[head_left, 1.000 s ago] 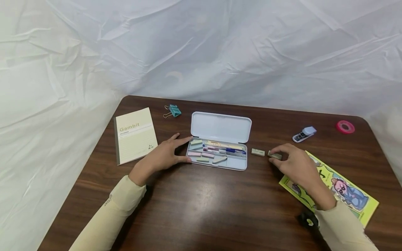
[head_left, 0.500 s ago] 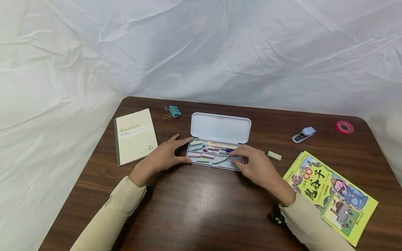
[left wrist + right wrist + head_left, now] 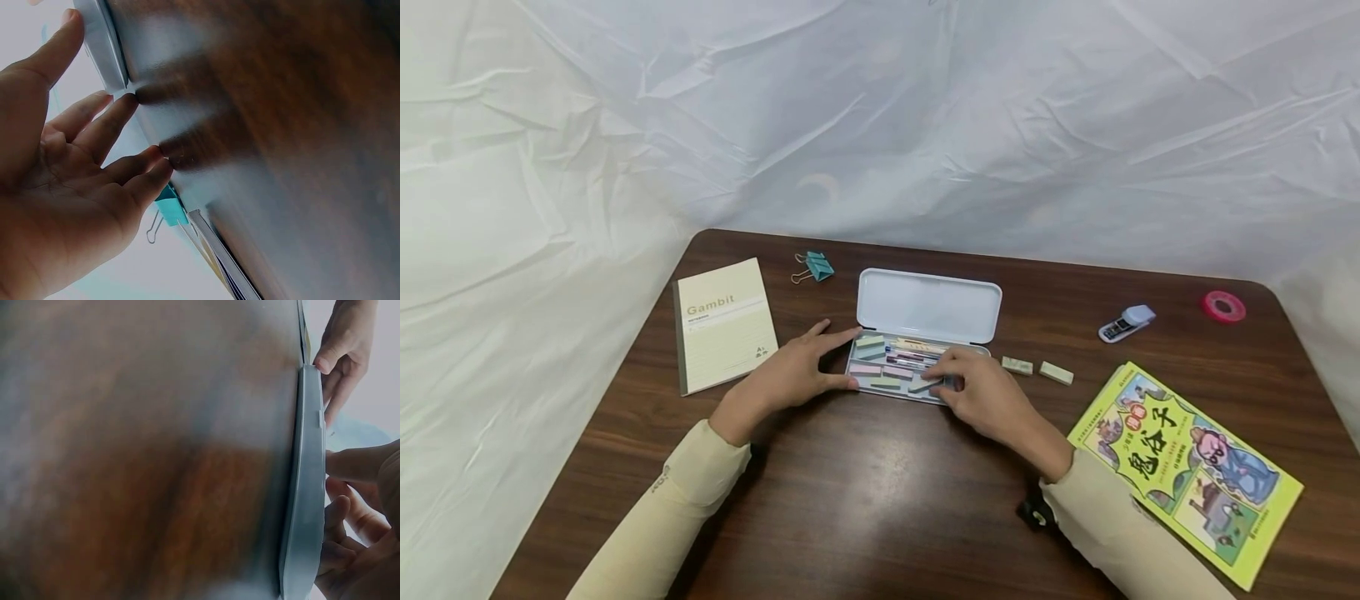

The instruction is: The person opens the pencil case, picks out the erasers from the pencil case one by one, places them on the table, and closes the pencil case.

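I am resting my left hand [image 3: 790, 375] flat against the left end of the open pencil case [image 3: 925, 304], fingers straight and spread, thumb along its near corner and forefinger at its far corner, bracing it. My right hand [image 3: 981, 392] is reaching into the tray from 5 o'clock, fingertips curled down around a small pale eraser block [image 3: 923, 384] near the tray's middle; I cannot tell whether I am truly pinching it or only touching it.

The block is lying among other pastel blocks and several pens inside the tray. I am judging it light, a little soft and grippy rather than slippery, best taken by its two long sides between thumb and forefinger. The case looks thin and light, likely to slide on the smooth wood if unbraced.

Outward at 3 o'clock of the case, two more eraser pieces [image 3: 1017, 365] are lying on the table [image 3: 880, 500], just beside each other. Farther toward 3 o'clock a stapler [image 3: 1126, 322] and a red tape roll [image 3: 1222, 306] are sitting; a picture book [image 3: 1187, 467] is lying at 4 o'clock. At 9 o'clock a notebook [image 3: 722, 321] is lying, with a teal binder clip [image 3: 816, 265] at 11 o'clock. Bare wood is lying open toward 6 o'clock, the near edge well apart from my hands.
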Demonstrator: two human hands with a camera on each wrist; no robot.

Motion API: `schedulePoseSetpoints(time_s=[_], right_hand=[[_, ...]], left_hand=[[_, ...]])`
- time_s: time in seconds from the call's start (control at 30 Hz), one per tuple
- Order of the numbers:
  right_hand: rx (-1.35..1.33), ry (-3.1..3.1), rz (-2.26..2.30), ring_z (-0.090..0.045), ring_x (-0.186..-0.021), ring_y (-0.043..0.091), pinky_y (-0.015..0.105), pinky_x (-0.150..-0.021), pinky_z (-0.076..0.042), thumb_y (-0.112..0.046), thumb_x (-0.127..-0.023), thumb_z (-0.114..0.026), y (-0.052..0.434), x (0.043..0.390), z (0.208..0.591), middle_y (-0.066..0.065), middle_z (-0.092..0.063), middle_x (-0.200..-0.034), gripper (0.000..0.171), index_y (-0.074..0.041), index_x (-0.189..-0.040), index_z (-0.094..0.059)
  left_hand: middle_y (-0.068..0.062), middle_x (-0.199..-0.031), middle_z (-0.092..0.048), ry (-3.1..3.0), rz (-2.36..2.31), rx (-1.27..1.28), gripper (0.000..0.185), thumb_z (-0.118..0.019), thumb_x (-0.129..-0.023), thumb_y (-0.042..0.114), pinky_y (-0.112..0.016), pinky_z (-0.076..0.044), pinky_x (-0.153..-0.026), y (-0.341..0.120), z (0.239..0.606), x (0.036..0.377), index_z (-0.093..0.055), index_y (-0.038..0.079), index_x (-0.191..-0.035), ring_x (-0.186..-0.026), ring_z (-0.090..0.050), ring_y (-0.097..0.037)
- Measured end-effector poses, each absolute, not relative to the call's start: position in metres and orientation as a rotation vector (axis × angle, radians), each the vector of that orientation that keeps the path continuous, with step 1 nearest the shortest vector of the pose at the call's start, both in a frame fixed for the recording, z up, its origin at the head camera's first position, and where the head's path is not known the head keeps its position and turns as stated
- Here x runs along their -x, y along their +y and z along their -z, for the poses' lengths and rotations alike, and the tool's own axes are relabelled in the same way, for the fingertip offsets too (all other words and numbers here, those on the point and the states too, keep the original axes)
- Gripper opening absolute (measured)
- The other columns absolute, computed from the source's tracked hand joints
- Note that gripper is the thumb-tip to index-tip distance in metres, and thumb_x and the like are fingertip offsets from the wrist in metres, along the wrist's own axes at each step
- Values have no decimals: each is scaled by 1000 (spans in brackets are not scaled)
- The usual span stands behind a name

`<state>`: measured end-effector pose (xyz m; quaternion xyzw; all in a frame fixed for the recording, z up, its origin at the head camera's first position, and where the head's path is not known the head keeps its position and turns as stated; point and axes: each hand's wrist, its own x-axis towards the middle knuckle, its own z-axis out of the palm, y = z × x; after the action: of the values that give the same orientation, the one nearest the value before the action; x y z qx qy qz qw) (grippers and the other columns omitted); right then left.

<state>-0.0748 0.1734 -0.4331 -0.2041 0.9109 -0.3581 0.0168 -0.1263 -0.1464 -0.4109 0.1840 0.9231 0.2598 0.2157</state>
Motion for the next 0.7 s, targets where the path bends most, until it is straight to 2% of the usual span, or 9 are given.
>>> schedulePoseSetpoints(time_s=[0.2,0.33,0.57,0.7], right_hand=[[686,2851,1154,-60,-80,9,27,-67,-47,-15,-100,-90,180,87,464,-2,-77,-109,16,-23,-113,-92],[664,2851,1160,-60,-79,7,26,-66,-46,-16,-100,-90,180,89,468,-3,-77,-109,14,-25,-111,-92],[609,2807,1212,-54,-77,8,28,-66,-46,-9,-100,-88,170,77,435,3,-74,-106,13,-15,-110,-91],[606,2803,1264,-51,-74,6,26,-65,-43,-6,-101,-86,172,76,432,5,-76,-106,13,-12,-111,-90]], left_hand=[[-25,-191,-22,2559,-716,-515,88,-84,-104,51,-74,-39,-133,-147,411,127,-42,35,-179,-174,-30,-53],[-25,-191,-21,2557,-718,-509,88,-84,-104,51,-75,-39,-133,-148,412,127,-41,36,-179,-174,-31,-54],[-25,-191,-22,2559,-715,-511,88,-84,-104,51,-75,-38,-133,-148,413,127,-41,36,-179,-175,-30,-53],[-25,-191,-22,2560,-717,-516,88,-84,-104,51,-74,-39,-133,-147,413,127,-41,36,-179,-175,-29,-52]])
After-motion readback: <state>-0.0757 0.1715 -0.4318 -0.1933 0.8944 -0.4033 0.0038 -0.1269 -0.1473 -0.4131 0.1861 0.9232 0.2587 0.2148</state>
